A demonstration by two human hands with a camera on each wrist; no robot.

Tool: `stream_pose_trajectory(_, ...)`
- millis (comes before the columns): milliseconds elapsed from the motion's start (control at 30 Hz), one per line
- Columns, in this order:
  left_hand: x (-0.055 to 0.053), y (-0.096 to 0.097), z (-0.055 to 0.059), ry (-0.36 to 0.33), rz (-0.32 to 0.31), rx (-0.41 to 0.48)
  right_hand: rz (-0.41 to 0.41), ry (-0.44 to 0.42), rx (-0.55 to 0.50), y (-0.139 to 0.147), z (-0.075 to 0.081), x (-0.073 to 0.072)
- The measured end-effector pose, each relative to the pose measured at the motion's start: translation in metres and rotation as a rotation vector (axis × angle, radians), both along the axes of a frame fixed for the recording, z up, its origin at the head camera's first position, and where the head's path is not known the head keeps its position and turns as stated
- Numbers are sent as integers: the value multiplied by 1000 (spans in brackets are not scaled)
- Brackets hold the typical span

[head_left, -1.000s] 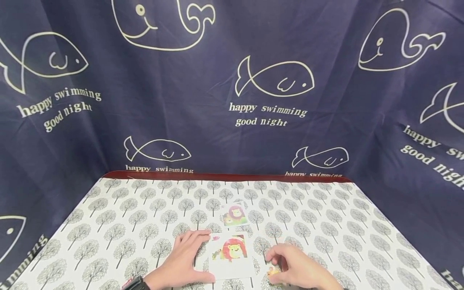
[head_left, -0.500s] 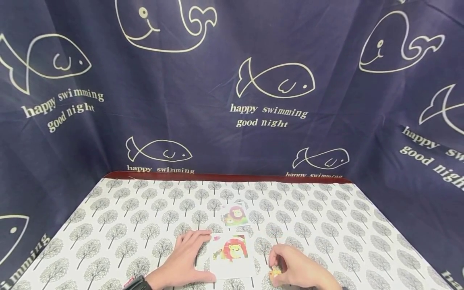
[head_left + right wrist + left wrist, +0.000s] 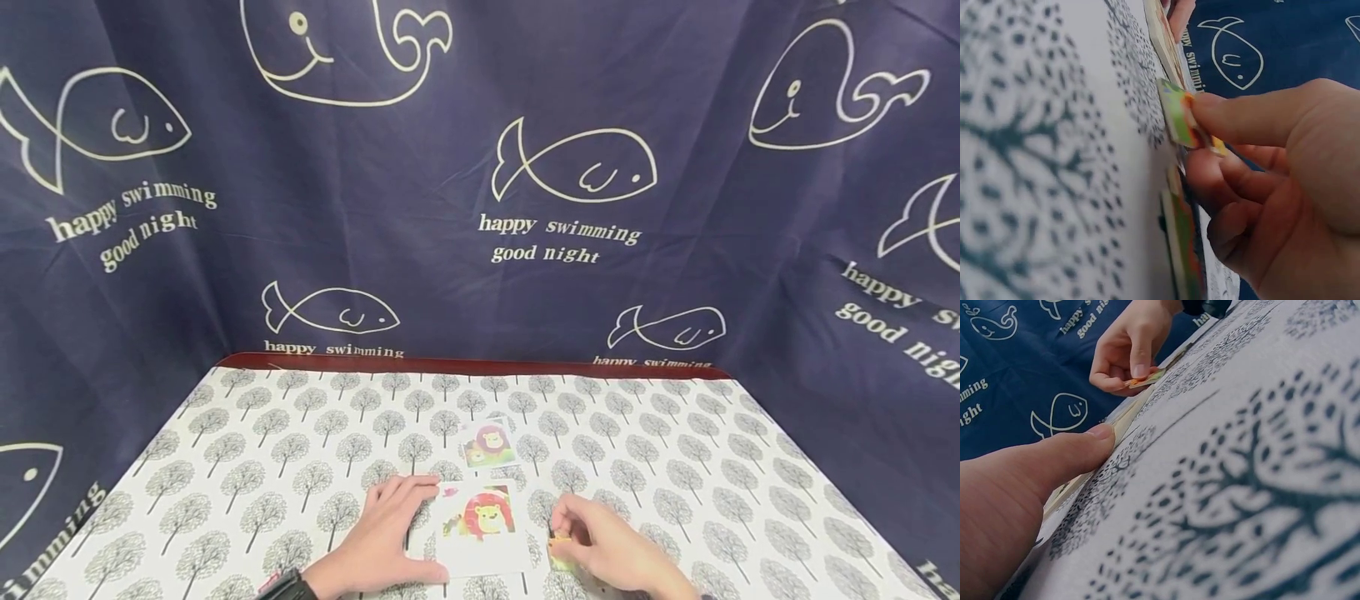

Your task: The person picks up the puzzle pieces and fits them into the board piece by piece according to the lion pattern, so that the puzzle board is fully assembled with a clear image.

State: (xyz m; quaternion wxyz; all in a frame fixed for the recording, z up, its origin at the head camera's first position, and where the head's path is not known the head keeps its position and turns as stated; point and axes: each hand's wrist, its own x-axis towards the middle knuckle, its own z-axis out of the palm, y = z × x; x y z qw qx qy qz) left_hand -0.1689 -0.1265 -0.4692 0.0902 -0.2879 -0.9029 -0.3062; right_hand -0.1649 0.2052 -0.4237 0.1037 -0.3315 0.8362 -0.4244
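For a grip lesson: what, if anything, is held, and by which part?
The right hand pinches a jigsaw piece by its orange end; the left hand touches the puzzle board.

The head view is bright and even, the bare lower part of the picture board (image 3: 480,557) bleaching almost into the surrounding cloth (image 3: 255,473), shadows beside it faint. Lettering on the darker curtain (image 3: 435,208), well to either side of the board, bends and stretches. Both wrist views are dimmer and bluish; the right one blurs the cloth short of the board.
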Motion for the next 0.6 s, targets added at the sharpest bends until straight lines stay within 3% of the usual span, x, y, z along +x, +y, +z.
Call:
stream_pose_trajectory(233,-1,0,0,15,-1,-4,-23,56,-65,-9,-5,-4)
stream_pose_trajectory(433,0,2,-3,-12,-12,0,-68,79,-132,-19,-7,-1)
stream_pose_trajectory(600,1,0,-1,4,-7,3,-90,45,-140,-32,-6,-1)
